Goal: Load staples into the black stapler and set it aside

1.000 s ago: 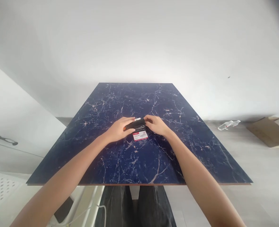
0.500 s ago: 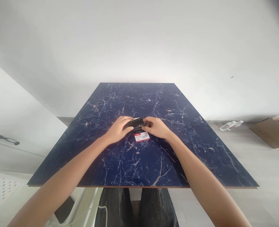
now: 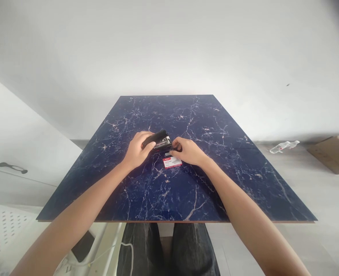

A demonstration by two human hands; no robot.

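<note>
A black stapler (image 3: 157, 140) is tilted above the middle of the blue table, its top raised so that the metal inside shows. My left hand (image 3: 138, 150) wraps around its rear end, thumb along the near side. Close to the stapler's front end, my right hand (image 3: 187, 150) has thumb and fingers pinched together; what lies between them is too small to make out. Just below the right fingertips, a small red and white box (image 3: 172, 162) rests on the table, and a little greyish piece shows at its upper edge.
The blue marble-patterned table (image 3: 169, 199) stands against a white wall. Clear plastic bottles (image 3: 283, 146) and a cardboard box (image 3: 330, 154) are on the floor at right. A white cabinet with a dark handle (image 3: 12, 167) is on the left, and a white cable (image 3: 132, 253) hangs by my legs.
The stapler's top has lifted, exposing its inside. My left hand has tilted it up and slightly left, while my right hand has drawn back from its front. The view has shifted slightly.
</note>
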